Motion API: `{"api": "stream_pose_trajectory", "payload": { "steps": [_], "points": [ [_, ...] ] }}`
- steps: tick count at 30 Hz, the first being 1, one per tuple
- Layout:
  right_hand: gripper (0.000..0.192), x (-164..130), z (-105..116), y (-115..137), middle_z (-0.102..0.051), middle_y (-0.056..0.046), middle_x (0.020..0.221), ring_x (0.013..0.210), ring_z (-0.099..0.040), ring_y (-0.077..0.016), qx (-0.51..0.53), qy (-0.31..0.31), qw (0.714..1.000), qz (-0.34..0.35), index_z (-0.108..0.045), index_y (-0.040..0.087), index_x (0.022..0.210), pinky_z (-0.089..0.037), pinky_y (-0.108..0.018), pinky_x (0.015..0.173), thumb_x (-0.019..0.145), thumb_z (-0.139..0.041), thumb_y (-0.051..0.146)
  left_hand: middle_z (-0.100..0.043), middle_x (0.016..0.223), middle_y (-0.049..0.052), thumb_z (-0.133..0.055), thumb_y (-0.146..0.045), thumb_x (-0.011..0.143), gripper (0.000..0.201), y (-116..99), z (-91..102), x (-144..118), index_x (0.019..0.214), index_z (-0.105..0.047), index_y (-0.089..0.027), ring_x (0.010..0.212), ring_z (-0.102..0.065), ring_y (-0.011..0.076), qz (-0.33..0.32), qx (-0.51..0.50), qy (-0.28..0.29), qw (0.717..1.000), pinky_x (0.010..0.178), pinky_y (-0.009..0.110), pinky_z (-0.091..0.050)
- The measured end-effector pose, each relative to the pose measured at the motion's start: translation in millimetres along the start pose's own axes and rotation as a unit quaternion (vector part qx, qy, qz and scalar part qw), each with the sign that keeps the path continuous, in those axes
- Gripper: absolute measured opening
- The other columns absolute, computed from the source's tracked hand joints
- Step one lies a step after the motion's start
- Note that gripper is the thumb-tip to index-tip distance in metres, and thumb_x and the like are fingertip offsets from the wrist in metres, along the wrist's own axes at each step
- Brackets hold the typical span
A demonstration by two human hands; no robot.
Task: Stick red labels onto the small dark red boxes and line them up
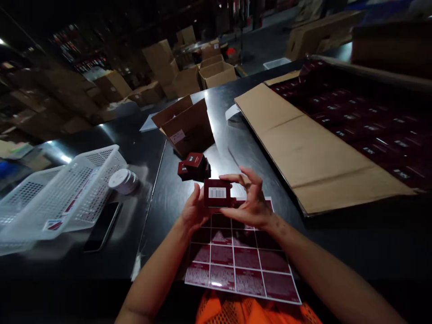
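Observation:
Both my hands hold a small dark red box [218, 194] with a white barcode label facing me, just above a black table [354, 238]. My left hand [193, 211] grips its left and underside. My right hand [251, 198] closes on its right side, fingers curled over the top. Under my hands lies a sheet of dark red stickers [241, 258] in a grid. Behind the held box, a small pile of the same red boxes [194, 166] rests on the table.
A white plastic basket [64, 191] stands at left, with a roll of white tape [122, 181] and a black phone [101, 226] beside it. An open carton [185, 123] sits behind the pile. At right, a big carton [313, 144] holds several rows of red boxes [364, 121]. More cartons stand beyond.

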State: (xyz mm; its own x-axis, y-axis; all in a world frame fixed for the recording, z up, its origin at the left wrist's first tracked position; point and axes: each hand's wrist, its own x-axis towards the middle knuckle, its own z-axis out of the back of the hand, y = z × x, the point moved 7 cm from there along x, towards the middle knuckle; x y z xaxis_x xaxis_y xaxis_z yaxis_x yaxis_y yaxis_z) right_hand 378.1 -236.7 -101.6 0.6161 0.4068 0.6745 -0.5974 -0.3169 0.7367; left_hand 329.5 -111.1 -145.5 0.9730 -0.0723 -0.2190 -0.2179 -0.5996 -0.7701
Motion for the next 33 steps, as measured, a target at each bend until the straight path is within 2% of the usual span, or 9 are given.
{"api": "stream_pose_trajectory", "payload": {
  "steps": [3, 8, 16, 19, 22, 25, 27, 30, 33],
  "points": [
    [0.105, 1, 0, -8, -0.058, -0.003, 0.121, 0.112, -0.064, -0.0203, 0.09, -0.046, 0.993, -0.061, -0.019, 0.041, 0.139, -0.058, -0.042, 0.094, 0.062, -0.083, 0.011, -0.068, 0.128, 0.011, -0.08, -0.069, 0.067, 0.076, -13, 5.0, -6, 0.125, -0.065, -0.023, 0.114, -0.067, 0.031, -0.084, 0.03, 0.012, 0.996, 0.088, 0.038, -0.059],
    [0.096, 3, 0, -21, -0.046, 0.002, 0.119, 0.095, -0.063, -0.0136, 0.209, -0.084, 0.962, -0.152, -0.028, 0.044, 0.123, -0.059, -0.024, 0.067, 0.055, -0.089, 0.013, -0.053, 0.147, 0.009, -0.095, -0.044, 0.056, 0.088, -25, 11.5, -9, 0.135, -0.057, -0.033, 0.104, -0.067, 0.0206, -0.174, 0.119, 0.029, 0.977, 0.087, 0.03, -0.058],
    [0.1, -1, -3, -29, -0.045, 0.003, 0.118, 0.086, -0.067, -0.0154, 0.199, -0.087, 0.954, -0.204, -0.029, 0.044, 0.12, -0.062, -0.027, 0.06, 0.048, -0.096, 0.024, -0.059, 0.14, 0.008, -0.089, -0.024, 0.07, 0.08, -27, 10.2, -12, 0.139, -0.051, -0.035, 0.1, -0.066, 0.016, -0.266, 0.242, 0.004, 0.933, 0.09, 0.031, -0.054],
    [0.101, -5, -4, -31, -0.051, 0.0, 0.116, 0.092, -0.069, -0.0191, 0.176, -0.085, 0.95, -0.244, -0.025, 0.039, 0.124, -0.064, -0.034, 0.072, 0.052, -0.095, 0.032, -0.06, 0.14, 0.01, -0.087, -0.027, 0.071, 0.083, -33, 6.5, -19, 0.144, -0.046, -0.033, 0.113, -0.062, 0.0227, -0.315, 0.322, -0.009, 0.893, 0.095, 0.037, -0.05],
    [0.095, -13, -9, -36, -0.061, -0.004, 0.117, 0.103, -0.069, -0.0232, 0.203, -0.091, 0.927, -0.303, -0.022, 0.034, 0.127, -0.061, -0.042, 0.087, 0.061, -0.089, 0.048, -0.061, 0.137, 0.009, -0.089, -0.028, 0.067, 0.09, -40, 3.5, -27, 0.145, -0.045, -0.033, 0.121, -0.058, 0.0263, -0.38, 0.437, -0.058, 0.813, 0.096, 0.038, -0.046],
    [0.089, -23, -19, -42, -0.068, -0.003, 0.112, 0.097, -0.071, -0.023, 0.244, -0.096, 0.893, -0.366, -0.022, 0.034, 0.128, -0.059, -0.042, 0.087, 0.066, -0.084, 0.052, -0.061, 0.133, 0.009, -0.088, -0.028, 0.068, 0.089, -44, 0.8, -31, 0.145, -0.043, -0.032, 0.12, -0.057, 0.026, -0.432, 0.495, -0.104, 0.747, 0.097, 0.04, -0.046],
    [0.085, -28, -25, -45, -0.069, -0.002, 0.108, 0.095, -0.071, -0.0236, 0.286, -0.101, 0.864, -0.402, -0.026, 0.033, 0.126, -0.06, -0.043, 0.086, 0.067, -0.084, 0.051, -0.06, 0.132, 0.011, -0.087, -0.029, 0.07, 0.086, -44, 0.7, -31, 0.144, -0.043, -0.03, 0.121, -0.057, 0.0269, -0.443, 0.504, -0.122, 0.732, 0.1, 0.043, -0.047],
    [0.073, -32, -34, -45, -0.067, -0.006, 0.122, 0.105, -0.07, -0.0258, 0.362, -0.105, 0.818, -0.435, -0.036, 0.029, 0.123, -0.06, -0.046, 0.091, 0.07, -0.081, 0.051, -0.058, 0.134, 0.011, -0.084, -0.027, 0.07, 0.083, -42, 1.5, -27, 0.143, -0.043, -0.029, 0.124, -0.057, 0.0284, -0.436, 0.506, -0.124, 0.734, 0.102, 0.045, -0.047],
    [0.071, -32, -34, -43, -0.067, -0.005, 0.122, 0.103, -0.071, -0.0251, 0.37, -0.11, 0.82, -0.422, -0.037, 0.029, 0.123, -0.061, -0.045, 0.088, 0.071, -0.082, 0.047, -0.059, 0.131, 0.01, -0.084, -0.027, 0.069, 0.08, -45, -1.6, -30, 0.14, -0.046, -0.028, 0.123, -0.056, 0.0289, -0.451, 0.539, -0.139, 0.698, 0.101, 0.045, -0.049]
  ]
}}
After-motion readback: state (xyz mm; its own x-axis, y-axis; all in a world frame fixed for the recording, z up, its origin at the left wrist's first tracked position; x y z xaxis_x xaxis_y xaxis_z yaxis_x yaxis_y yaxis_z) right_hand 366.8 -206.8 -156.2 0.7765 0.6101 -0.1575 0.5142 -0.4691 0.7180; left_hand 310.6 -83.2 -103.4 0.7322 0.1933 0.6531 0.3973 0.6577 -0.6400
